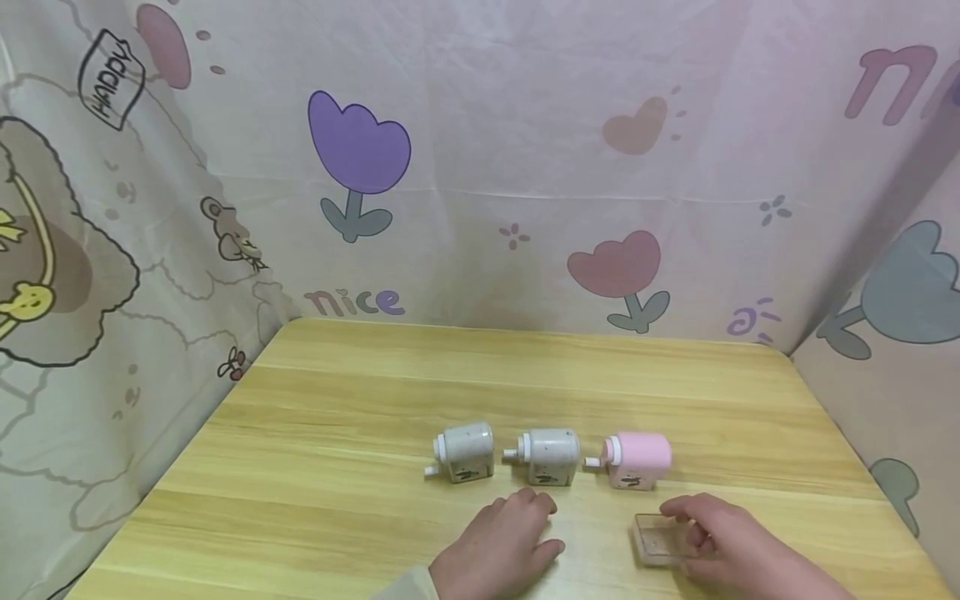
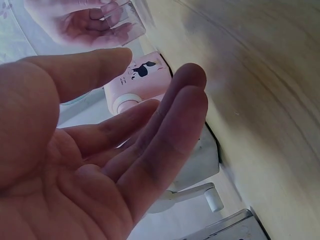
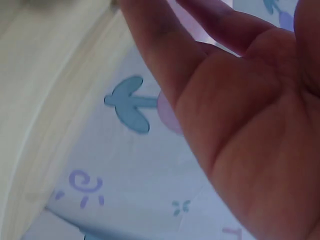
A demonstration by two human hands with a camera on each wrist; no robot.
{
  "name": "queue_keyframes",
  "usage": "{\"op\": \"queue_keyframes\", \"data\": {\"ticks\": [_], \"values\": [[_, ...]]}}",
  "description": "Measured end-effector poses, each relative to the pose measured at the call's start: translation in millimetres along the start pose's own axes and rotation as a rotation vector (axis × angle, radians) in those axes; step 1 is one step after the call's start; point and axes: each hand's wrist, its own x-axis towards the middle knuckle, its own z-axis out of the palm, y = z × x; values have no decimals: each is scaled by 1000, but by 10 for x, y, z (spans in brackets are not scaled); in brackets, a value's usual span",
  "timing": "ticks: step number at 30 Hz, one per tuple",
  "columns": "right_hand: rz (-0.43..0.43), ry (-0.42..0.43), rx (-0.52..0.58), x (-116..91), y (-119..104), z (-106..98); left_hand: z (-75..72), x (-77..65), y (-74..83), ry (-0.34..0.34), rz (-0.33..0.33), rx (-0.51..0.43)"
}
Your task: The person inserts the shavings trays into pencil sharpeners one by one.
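My right hand [image 1: 723, 542] pinches a small clear plastic tray [image 1: 654, 542] by its right side, low over the table at the right. My left hand [image 1: 501, 542] lies relaxed in front of the middle sharpener, with nothing held; its fingers are loosely bent in the left wrist view. Beyond the hands, three hand-crank pencil sharpeners stand in a row, cranks to the left: a grey one [image 1: 471, 452], a second grey one [image 1: 553, 457] and a pink one [image 1: 641, 458]. In the right wrist view the palm [image 3: 240, 115] shows, while the tray is out of sight.
The sharpeners stand on a light wood-grain table [image 1: 315, 417]. A printed cloth [image 1: 465, 150] with flowers hangs behind the table's far edge, and cloth also hangs along the left and right sides.
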Motion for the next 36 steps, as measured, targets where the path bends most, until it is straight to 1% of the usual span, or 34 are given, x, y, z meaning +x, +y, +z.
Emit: {"op": "queue_keyframes", "data": {"ticks": [1,5,9,13,17,20,23,29,33,36], "values": [[-17,3,-1,16,-20,27,2,2,-2,-2,1,-1],[-36,7,-8,60,-98,115,4,10,-5,-14,3,-14],[-69,11,2,83,-145,182,1,20,-5,-12,6,-21],[-60,-21,40,107,-175,220,-7,30,5,-9,4,-34],[-66,-36,52,131,-185,241,-21,47,28,-3,5,-58],[-61,-42,54,142,-185,247,-41,68,45,29,24,-54],[-43,-51,47,140,-181,244,-73,114,82,86,57,-23],[-27,-56,30,129,-183,232,-155,279,251,189,113,53],[-60,-31,18,125,-172,243,-151,413,340,248,151,62],[-94,-7,13,130,-160,260,-108,516,383,259,145,86]]}}
